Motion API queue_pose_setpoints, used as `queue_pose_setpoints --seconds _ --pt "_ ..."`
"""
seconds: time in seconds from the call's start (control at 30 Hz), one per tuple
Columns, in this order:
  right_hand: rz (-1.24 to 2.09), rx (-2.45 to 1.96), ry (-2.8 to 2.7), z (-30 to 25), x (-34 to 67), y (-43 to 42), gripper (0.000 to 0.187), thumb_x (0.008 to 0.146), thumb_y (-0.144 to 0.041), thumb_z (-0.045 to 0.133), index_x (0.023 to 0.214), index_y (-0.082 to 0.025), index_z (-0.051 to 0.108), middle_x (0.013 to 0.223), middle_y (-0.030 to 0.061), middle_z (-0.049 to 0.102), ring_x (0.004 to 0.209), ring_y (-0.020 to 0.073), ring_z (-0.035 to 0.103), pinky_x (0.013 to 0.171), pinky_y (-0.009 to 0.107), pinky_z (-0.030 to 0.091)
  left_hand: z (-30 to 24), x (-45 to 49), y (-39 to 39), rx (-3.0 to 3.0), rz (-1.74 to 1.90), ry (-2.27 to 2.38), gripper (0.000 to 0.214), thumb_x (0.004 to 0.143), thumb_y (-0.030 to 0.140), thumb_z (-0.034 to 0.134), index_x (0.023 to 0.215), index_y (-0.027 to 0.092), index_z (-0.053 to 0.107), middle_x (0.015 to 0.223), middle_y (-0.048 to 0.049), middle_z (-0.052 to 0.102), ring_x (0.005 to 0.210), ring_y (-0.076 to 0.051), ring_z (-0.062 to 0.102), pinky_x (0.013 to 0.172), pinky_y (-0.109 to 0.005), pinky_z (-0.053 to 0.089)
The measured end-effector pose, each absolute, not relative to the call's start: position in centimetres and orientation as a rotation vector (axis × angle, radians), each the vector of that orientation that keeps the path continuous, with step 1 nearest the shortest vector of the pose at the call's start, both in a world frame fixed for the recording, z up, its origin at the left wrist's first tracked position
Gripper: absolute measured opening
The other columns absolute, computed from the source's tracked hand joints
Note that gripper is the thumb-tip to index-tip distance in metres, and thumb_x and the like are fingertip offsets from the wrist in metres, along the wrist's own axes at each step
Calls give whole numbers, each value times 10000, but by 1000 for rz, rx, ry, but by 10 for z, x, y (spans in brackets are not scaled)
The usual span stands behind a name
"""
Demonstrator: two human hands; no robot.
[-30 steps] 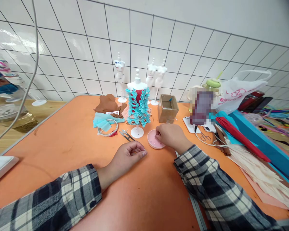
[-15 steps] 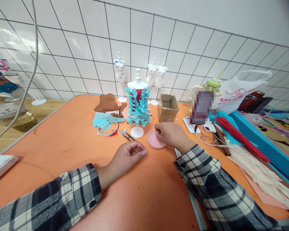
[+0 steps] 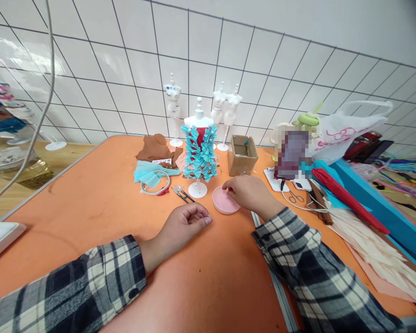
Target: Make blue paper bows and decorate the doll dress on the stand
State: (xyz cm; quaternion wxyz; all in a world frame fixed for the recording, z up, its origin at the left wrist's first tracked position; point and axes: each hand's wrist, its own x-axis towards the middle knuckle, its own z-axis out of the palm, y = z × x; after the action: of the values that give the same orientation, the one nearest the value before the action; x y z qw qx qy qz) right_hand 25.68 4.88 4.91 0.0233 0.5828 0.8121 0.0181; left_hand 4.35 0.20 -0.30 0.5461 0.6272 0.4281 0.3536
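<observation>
My left hand point(image 3: 185, 225) rests on the orange table point(image 3: 100, 203), fingers curled in a loose fist; what it holds, if anything, is hidden. My right hand point(image 3: 247, 194) hovers over a small round pink dish point(image 3: 223, 205), its fingertips pinched together at the dish's far edge. Just behind the dish stands a small white mannequin point(image 3: 198, 150) on a round base, dressed in red fabric covered with teal bows. Small snips point(image 3: 180, 193) lie to the left of its base.
Three bare white mannequins point(image 3: 225, 108) stand by the tiled wall. Brown and teal fabric with a ring hoop point(image 3: 155, 183) lie left. A cardboard box point(image 3: 241, 155), phone on a stand point(image 3: 291, 155), scissors point(image 3: 294, 197), plastic bag and rolled fabrics point(image 3: 346, 196) crowd the right.
My right hand has shifted slightly over the pink dish, its fingers moving toward the dish's far edge. My left hand has stayed where it was.
</observation>
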Motion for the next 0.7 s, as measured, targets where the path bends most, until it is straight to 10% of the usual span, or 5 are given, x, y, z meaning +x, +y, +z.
queue_pose_setpoints --seconds 0.7 --pt "141 1707 2365 38 241 46 245 842 -54 484 923 -113 708 901 165 712 846 284 693 633 301 469 -2 45 2 1438 865 993 212 736 360 685 792 156 661 714 -7 659 663 -134 583 647 -242 459"
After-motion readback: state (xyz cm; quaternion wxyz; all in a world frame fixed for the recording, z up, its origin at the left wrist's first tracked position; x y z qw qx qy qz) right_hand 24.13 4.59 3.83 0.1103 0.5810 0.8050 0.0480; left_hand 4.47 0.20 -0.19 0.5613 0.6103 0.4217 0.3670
